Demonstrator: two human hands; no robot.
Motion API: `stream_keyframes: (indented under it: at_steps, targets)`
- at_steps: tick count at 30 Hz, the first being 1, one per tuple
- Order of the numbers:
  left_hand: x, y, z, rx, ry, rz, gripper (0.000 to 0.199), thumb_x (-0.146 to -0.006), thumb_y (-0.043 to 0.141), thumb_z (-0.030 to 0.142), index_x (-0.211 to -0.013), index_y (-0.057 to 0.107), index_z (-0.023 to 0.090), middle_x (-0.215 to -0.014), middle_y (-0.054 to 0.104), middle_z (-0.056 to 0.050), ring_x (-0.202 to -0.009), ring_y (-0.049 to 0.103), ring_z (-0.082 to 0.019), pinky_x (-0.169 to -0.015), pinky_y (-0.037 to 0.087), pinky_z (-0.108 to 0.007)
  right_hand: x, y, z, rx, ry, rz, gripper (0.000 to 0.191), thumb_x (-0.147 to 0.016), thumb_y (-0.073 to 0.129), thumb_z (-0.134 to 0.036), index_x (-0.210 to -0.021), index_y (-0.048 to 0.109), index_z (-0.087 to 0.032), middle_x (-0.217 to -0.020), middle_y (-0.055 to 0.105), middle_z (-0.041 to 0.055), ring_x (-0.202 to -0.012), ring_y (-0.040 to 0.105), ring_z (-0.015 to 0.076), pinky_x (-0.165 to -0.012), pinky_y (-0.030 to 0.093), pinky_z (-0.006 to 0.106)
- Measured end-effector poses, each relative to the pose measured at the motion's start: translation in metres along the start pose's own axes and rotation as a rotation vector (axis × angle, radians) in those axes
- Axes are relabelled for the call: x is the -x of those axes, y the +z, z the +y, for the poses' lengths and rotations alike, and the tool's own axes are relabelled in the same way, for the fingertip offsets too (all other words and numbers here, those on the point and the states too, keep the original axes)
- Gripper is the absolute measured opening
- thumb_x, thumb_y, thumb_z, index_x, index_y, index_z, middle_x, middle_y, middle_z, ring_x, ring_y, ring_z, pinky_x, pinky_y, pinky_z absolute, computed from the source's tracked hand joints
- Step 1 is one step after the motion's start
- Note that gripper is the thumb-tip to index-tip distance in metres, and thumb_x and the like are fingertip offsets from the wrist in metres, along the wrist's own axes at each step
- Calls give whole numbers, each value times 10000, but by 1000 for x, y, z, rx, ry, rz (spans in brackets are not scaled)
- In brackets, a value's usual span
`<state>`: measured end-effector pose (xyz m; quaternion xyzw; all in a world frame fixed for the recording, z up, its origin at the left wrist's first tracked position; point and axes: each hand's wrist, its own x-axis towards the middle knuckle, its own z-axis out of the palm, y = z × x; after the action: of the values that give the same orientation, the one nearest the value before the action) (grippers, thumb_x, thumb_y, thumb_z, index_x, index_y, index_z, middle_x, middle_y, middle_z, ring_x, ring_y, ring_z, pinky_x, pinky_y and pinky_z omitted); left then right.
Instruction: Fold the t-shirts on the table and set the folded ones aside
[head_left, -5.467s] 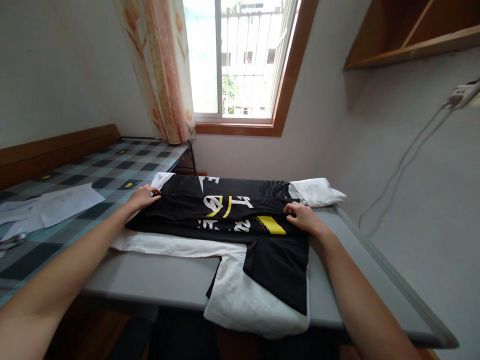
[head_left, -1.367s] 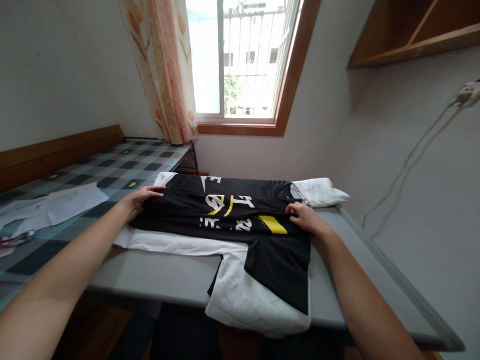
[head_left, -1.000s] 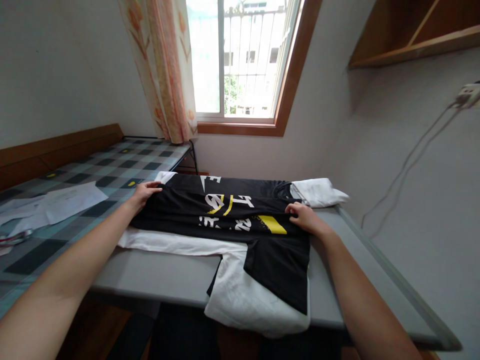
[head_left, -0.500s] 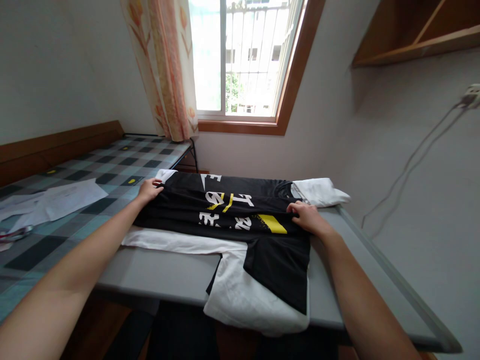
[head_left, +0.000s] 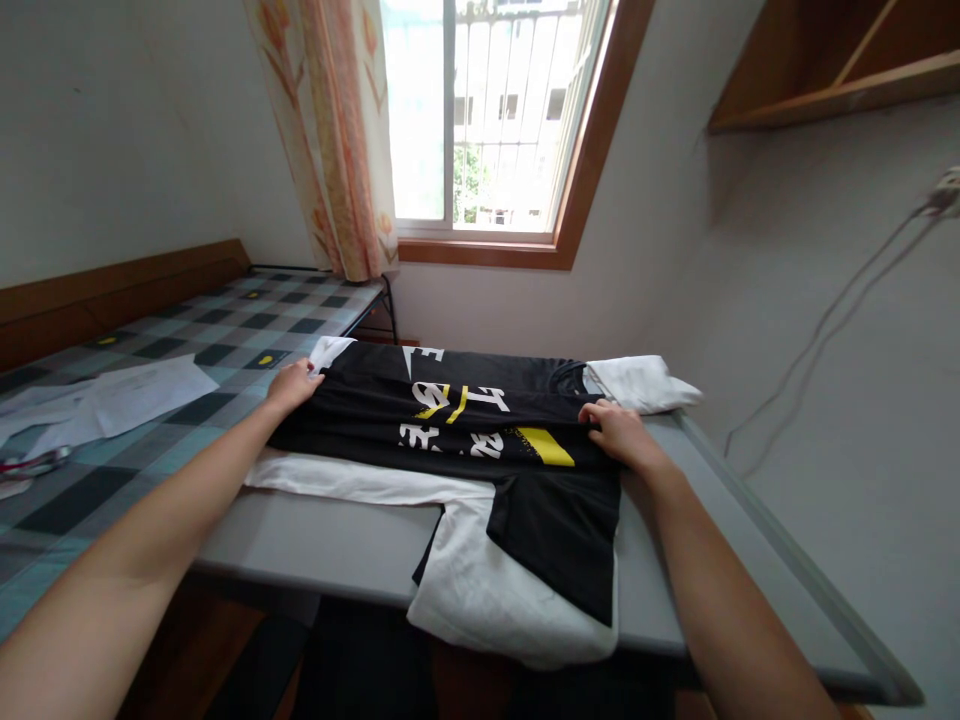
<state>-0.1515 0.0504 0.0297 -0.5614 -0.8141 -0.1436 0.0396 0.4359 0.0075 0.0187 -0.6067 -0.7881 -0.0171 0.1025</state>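
A black T-shirt (head_left: 367,415) with white letters and yellow marks lies across the grey table, its front partly rucked into lengthwise folds. Beneath it a white garment (head_left: 510,590) shows along the near side, and its sleeve part hangs over the table's front edge. More white cloth (head_left: 630,382) sticks out at the far right. My left hand (head_left: 294,385) pinches the black T-shirt at its left end. At the right end, near the collar, my right hand (head_left: 615,430) has its fingers closed on the same shirt.
The grey table (head_left: 322,535) reaches toward the wall on the right. To the left stands a bed with a checked cover (head_left: 195,325), papers (head_left: 135,395) lying on it. A curtain (head_left: 337,150) hangs by the window. A wooden shelf (head_left: 862,90) and a cable (head_left: 817,330) are at right.
Both hands stay at the two ends of the black T-shirt, with only a slight shift of the fingers. The garments lie nearly the same.
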Motion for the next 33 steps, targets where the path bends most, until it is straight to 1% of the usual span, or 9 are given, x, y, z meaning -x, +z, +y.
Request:
stream_keyframes:
  at_steps: [4,8,11,15,18,21,24,28,33]
  targets:
    - [12,-6,16,-90,81,63,376,-814,635,408,-1102,666,168,-1221,585,-210,-1073,595,-386,-866,461,-412,-1,0,-1,-18,15,-19,238,-729,578,-92,-901,682,-218,-917,650,57,-846,592,208,-748,368,314]
    - [25,2,46,45,295,129,354,-849,595,368,-1140,662,179,-1274,529,-184,-1171,538,-379,-989,409,-464,1,-2,0,-4,33,-34,234,-737,588,-117,-913,699,-225,-936,655,68,-908,595,244,-808,391,359]
    - [36,13,77,301,504,14,344,-848,600,400,-1109,685,193,-1205,569,-140,-1141,566,-327,-1021,412,-422,1,-4,-4,-38,-10,24,206,-779,599,-204,-944,717,-240,-1033,652,87,-1034,572,289,-897,402,420]
    - [57,30,125,534,765,-152,366,-842,613,477,-1095,715,233,-1224,614,-105,-1167,570,-291,-1073,391,-385,-3,2,-29,-108,-141,265,400,-913,514,-392,-1248,636,-211,-1350,539,142,-1267,465,306,-1045,356,453]
    - [76,42,157,518,874,-182,444,-862,591,492,-1226,673,252,-1331,591,-111,-1271,511,-303,-1120,340,-422,-10,17,-57,-100,-230,209,584,-943,464,-503,-1434,483,-188,-1516,401,158,-1413,326,308,-1128,282,460]
    - [94,52,178,393,919,-207,513,-886,559,511,-1338,599,270,-1440,520,-118,-1372,409,-342,-1149,263,-509,-15,33,-75,-71,-221,50,670,-957,398,-558,-1515,368,-188,-1592,292,140,-1479,205,302,-1168,211,485]
    - [104,56,185,232,911,-214,544,-936,459,547,-1423,504,310,-1521,438,-81,-1428,333,-322,-1169,209,-528,-17,40,-79,-27,-158,-85,721,-963,277,-630,-1539,324,-199,-1607,260,116,-1486,199,276,-1185,170,492]
    - [111,53,185,97,878,-195,577,-965,363,579,-1479,421,322,-1571,358,-49,-1459,281,-286,-1189,192,-478,-18,36,-70,29,-68,-153,786,-944,145,-692,-1553,288,-216,-1621,218,82,-1495,167,258,-1195,137,494]
    - [114,48,185,37,827,-200,591,-970,331,593,-1500,380,337,-1585,330,-44,-1471,254,-279,-1188,191,-462,-22,31,-49,63,21,-195,752,-942,143,-696,-1559,258,-282,-1627,204,59,-1498,153,255,-1198,113,501]
